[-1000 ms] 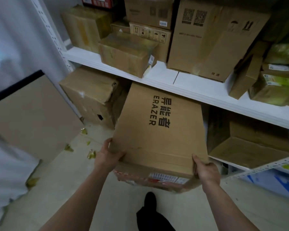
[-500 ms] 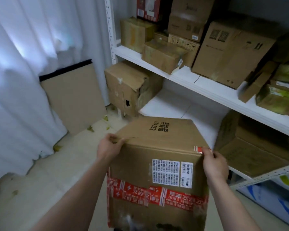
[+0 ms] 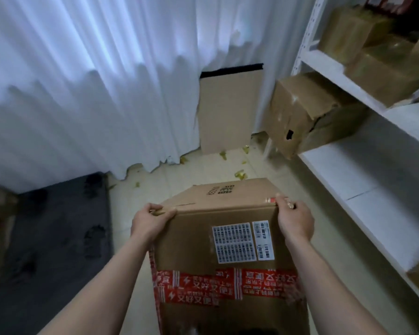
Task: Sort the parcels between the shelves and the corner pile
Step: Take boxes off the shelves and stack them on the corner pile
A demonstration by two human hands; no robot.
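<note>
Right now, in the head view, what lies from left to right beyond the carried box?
Dark grey mat → cardboard sheet leaning at the curtain → dented box in the white shelving.

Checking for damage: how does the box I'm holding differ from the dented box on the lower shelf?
The held box carries red tape and barcode labels; the dented box shows neither. The dented box has a hole and a split corner; the held box only a small tear at its top edge. Both are brown cardboard.
</note>
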